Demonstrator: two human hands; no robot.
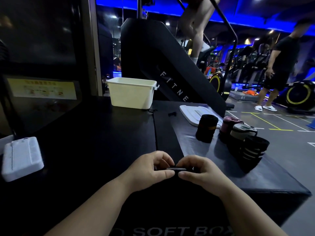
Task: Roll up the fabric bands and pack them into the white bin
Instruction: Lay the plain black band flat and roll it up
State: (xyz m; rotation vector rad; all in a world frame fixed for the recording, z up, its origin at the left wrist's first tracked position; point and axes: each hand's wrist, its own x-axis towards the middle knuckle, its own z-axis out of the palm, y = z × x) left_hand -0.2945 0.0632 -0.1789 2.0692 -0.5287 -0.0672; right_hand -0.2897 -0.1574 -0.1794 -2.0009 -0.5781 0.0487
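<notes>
Black band [176, 169] | I pinched it with fingers [164, 174] of left hand [150, 167] and right hand [201, 169] | white bin [131, 97] sat far behind

Cream-white bin [131, 94], black band [176, 169], black striped roll [252, 153].

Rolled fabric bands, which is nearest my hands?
The black fabric roll with pale stripes, at the row's near end; the beige roll, pink roll and yellow-striped black roll stand farther back.

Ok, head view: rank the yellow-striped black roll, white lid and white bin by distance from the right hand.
1. yellow-striped black roll, ahead of the right hand, slightly right.
2. white lid, behind that roll.
3. white bin, farthest, ahead and left.
</notes>
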